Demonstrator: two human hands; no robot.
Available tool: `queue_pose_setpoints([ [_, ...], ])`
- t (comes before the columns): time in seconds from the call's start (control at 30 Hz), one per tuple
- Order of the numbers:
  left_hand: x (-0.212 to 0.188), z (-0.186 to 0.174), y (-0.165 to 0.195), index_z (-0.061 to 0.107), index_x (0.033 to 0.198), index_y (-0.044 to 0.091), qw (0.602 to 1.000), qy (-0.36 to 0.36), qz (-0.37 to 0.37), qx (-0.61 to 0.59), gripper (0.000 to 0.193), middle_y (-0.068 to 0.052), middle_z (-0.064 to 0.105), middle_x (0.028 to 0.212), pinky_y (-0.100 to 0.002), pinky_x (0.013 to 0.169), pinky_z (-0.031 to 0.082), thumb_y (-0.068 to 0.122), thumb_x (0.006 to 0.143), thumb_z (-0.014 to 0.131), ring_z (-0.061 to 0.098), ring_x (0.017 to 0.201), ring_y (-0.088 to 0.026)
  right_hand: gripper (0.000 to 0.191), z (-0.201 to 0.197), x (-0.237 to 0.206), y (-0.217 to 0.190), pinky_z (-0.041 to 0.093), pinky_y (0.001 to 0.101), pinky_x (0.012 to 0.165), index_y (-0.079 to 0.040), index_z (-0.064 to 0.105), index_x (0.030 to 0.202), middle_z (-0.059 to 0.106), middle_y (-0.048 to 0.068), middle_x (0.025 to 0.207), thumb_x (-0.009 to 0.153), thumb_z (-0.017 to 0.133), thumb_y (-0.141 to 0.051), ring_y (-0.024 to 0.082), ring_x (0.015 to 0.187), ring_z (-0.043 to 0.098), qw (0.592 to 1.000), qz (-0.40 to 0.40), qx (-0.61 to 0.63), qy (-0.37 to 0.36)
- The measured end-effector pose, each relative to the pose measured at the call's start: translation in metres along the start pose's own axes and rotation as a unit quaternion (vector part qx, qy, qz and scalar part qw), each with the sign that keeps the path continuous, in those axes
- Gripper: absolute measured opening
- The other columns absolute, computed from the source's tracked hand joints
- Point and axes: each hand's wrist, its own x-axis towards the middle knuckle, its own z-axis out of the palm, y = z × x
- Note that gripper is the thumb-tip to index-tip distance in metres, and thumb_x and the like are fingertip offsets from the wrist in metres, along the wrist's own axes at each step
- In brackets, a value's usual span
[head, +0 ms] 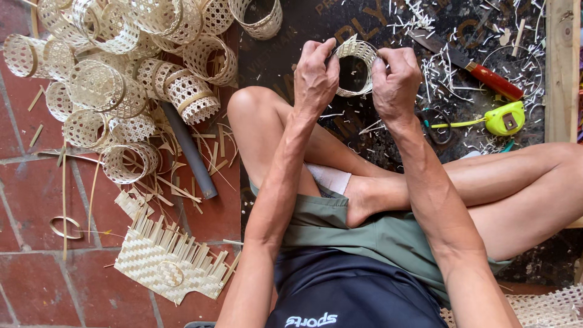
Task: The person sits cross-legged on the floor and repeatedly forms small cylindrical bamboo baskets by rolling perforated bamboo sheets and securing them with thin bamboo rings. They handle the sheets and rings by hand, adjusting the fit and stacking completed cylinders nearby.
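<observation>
Soft, even daylight is filling the scene, casting only faint shadows under the forearms and legs. Focus is staying sharp throughout, with no glare or blur and slight wide-angle bending showing toward the edges.

A: That ring (355, 65) between your left hand (316, 76) and right hand (396, 82): what is it made of?

B: Pale woven bamboo strip, matt and dry, an open lattice. The rings heaped (121, 67) at your left are the same stuff.

A: And the mat (167, 261) by your left elbow?

B: Flat woven strips, close-plaited, with loose ends sticking out rough.

A: The tools?

B: The knife (467, 64) has a dull grey metal blade and a glossy red handle. Your tape measure (505, 118) is shiny yellow-green plastic. The pipe (189, 152) looks smooth grey plastic.

A: The ground?

B: Dark worn board (291, 36) littered with shavings; beside it, rough matt red tiles (24, 200).
</observation>
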Motion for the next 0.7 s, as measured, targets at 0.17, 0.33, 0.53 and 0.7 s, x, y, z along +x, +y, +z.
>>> queue_pose_setpoints([
  [0.17, -0.005, -0.007, 0.007, 0.072, 0.115, 0.005, 1.0, -0.017, -0.003, -0.013, 0.021, -0.009, 0.065, 0.101, -0.034, 0.072, 0.057, 0.008, 0.095, 0.07, 0.068, 0.081, -0.022, 0.008, -0.002, -0.003, 0.003, 0.051, 0.0342, 0.063, 0.001, 0.074, 0.106, 0.065, 0.014, 0.093, 0.099, 0.071, 0.002, 0.021, 0.075, 0.064, 1.0, -0.005, -0.004, 0.004],
  [0.33, 0.003, -0.021, 0.001, 0.078, 0.112, 0.006, 0.988, -0.028, -0.081, -0.129, 0.021, -0.006, 0.067, 0.093, -0.033, 0.07, 0.055, 0.023, 0.107, 0.067, 0.066, 0.081, -0.019, 0.012, -0.016, 0.001, 0.006, 0.049, 0.0347, 0.063, 0.001, 0.076, 0.11, 0.067, 0.011, 0.09, 0.099, 0.072, 0.005, 0.019, 0.077, 0.063, 0.999, -0.025, 0.0, 0.034],
  [0.53, 0.016, -0.006, 0.004, 0.078, 0.104, 0.01, 0.992, -0.087, 0.012, 0.088, 0.016, -0.005, 0.069, 0.091, -0.035, 0.072, 0.057, 0.015, 0.094, 0.066, 0.067, 0.083, -0.019, 0.015, -0.047, 0.006, 0.004, 0.052, 0.0328, 0.069, 0.001, 0.075, 0.113, 0.07, 0.011, 0.097, 0.098, 0.075, 0.005, 0.018, 0.081, 0.064, 0.998, -0.032, 0.027, 0.051],
  [0.7, 0.064, 0.026, 0.021, 0.082, 0.094, 0.021, 0.914, -0.314, 0.176, 0.186, 0.028, 0.002, 0.075, 0.093, -0.044, 0.083, 0.051, 0.002, 0.089, 0.063, 0.063, 0.095, -0.023, 0.014, -0.07, 0.011, 0.013, 0.052, 0.031, 0.074, -0.001, 0.076, 0.114, 0.072, 0.01, 0.101, 0.102, 0.076, 0.005, 0.019, 0.088, 0.066, 0.997, -0.066, 0.028, -0.01],
])
